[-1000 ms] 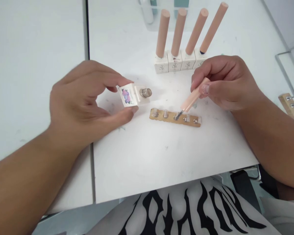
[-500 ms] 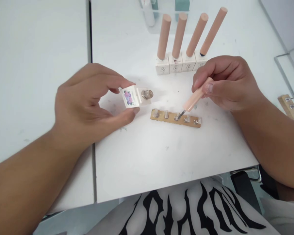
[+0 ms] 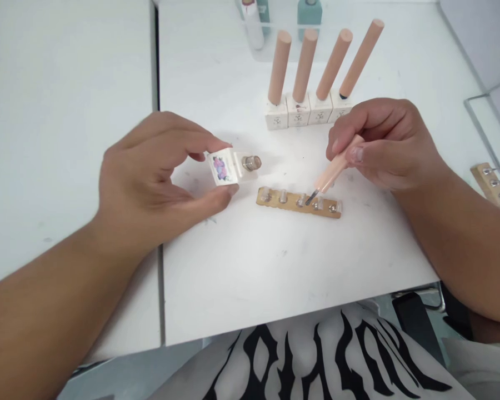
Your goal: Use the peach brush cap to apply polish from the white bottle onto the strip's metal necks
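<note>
White bench point(image 3: 250, 266), lightly marked, with a dark seam point(image 3: 162, 294) running under the left forearm. Left hand point(image 3: 145, 178): thumb and forefinger parted by a bottle's width, gripping a white bottle point(image 3: 223, 168) with a flower print. Bottle is tilted, its uncapped neck point(image 3: 252, 163) pointing right, away from the fingers. Right of and below those fingertips lies a wooden strip point(image 3: 279, 203) bearing five small clear pieces on metal mounts. Beyond the strip, between the two hands' fingers but farther off, four white bottles point(image 3: 298, 116) with peach caps stand side by side; the rightmost is near the right fingers. Behind them, a clear tray point(image 3: 270, 53) holds further bottles. Right hand point(image 3: 383, 144): fingers pinched closed on a peach-handled brush point(image 3: 337, 165), slanting down-left to the strip's middle; bristle contact cannot be confirmed. Right of that hand, well apart from its fingers, lies a second wooden strip point(image 3: 489, 186).
</note>
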The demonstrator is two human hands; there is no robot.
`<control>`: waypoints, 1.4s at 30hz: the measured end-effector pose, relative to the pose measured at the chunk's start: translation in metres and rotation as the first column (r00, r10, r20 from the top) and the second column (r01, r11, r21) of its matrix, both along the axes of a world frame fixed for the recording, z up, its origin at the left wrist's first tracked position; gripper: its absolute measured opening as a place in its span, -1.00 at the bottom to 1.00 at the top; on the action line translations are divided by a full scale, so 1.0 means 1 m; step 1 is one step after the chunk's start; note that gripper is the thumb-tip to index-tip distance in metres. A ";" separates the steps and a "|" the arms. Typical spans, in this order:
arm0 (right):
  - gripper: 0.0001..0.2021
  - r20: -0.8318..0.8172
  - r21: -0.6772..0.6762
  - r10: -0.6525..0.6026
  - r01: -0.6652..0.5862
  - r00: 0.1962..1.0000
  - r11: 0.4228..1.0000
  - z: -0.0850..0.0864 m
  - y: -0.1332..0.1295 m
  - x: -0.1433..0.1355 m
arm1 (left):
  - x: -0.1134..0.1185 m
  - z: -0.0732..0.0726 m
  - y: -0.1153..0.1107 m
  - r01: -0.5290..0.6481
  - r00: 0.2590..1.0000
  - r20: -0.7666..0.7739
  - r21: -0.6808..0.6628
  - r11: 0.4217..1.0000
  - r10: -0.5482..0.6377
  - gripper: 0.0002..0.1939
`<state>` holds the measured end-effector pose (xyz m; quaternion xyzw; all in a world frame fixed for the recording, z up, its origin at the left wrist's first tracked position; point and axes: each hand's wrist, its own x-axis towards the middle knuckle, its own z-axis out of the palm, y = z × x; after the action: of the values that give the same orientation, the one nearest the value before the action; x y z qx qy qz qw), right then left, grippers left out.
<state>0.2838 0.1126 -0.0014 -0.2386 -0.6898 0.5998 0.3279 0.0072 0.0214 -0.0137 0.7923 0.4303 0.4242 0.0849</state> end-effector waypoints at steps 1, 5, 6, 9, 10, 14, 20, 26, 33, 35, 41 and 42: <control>-0.87 0.014 -0.005 0.008 -0.008 1.000 1.000 0.000 0.000 0.000 | 0.000 0.000 0.000 0.000 1.000 0.001 0.000 1.000 0.000 -0.58; -0.89 0.048 -0.003 -0.016 0.016 0.999 1.000 0.000 -0.001 -0.001 | 0.001 0.000 0.001 -0.003 1.000 0.001 0.012 1.000 0.003 -0.59; -0.87 0.028 0.002 -0.025 0.025 0.999 1.000 0.000 -0.001 -0.001 | 0.002 0.001 0.002 -0.003 1.000 0.002 0.017 1.000 0.003 -0.59; -0.82 -0.040 -0.005 -0.054 0.054 0.998 0.999 0.001 -0.001 -0.001 | 0.002 0.000 0.003 0.001 1.000 -0.003 0.029 1.000 -0.001 -0.60; -0.82 -0.063 -0.007 -0.071 0.071 0.995 0.997 0.001 -0.001 -0.001 | 0.001 0.000 0.003 0.002 1.000 -0.008 0.031 1.000 -0.002 -0.61; -0.82 -0.183 0.025 -0.169 0.176 0.968 0.984 0.003 0.000 0.000 | 0.001 -0.001 0.002 0.004 1.000 -0.019 0.038 0.999 -0.003 -0.63; -0.94 -0.187 0.068 -0.306 0.323 0.934 0.944 0.005 -0.010 -0.004 | 0.003 0.000 0.001 -0.001 1.000 -0.019 -0.013 1.000 0.001 -0.66; -0.92 -0.154 0.121 -0.347 0.366 0.925 0.923 0.003 -0.027 -0.011 | 0.008 0.003 -0.002 -0.039 0.998 -0.046 -0.066 0.997 0.036 -0.68; -0.95 -0.139 0.138 -0.327 0.345 0.935 0.928 -0.001 -0.033 -0.014 | 0.010 0.004 -0.004 -0.044 0.997 -0.067 -0.060 0.997 0.040 -0.73; -0.95 -0.136 0.136 -0.327 0.345 0.935 0.929 -0.001 -0.034 -0.014 | 0.010 0.004 -0.003 -0.048 0.997 -0.069 -0.066 0.997 0.044 -0.75; -0.93 -0.087 0.130 -0.349 0.358 0.933 0.925 -0.002 -0.036 -0.015 | 0.010 0.004 -0.004 -0.043 0.997 -0.070 -0.060 0.997 0.039 -0.72; -0.93 -0.078 0.142 -0.351 0.359 0.933 0.922 -0.003 -0.036 -0.015 | 0.010 0.004 -0.004 -0.041 0.997 -0.072 -0.059 0.997 0.037 -0.72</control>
<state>0.2690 0.0767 -0.0043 -0.3180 -0.6708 0.4813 0.4661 0.0171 0.0173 -0.0100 0.7952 0.4610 0.3844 0.0853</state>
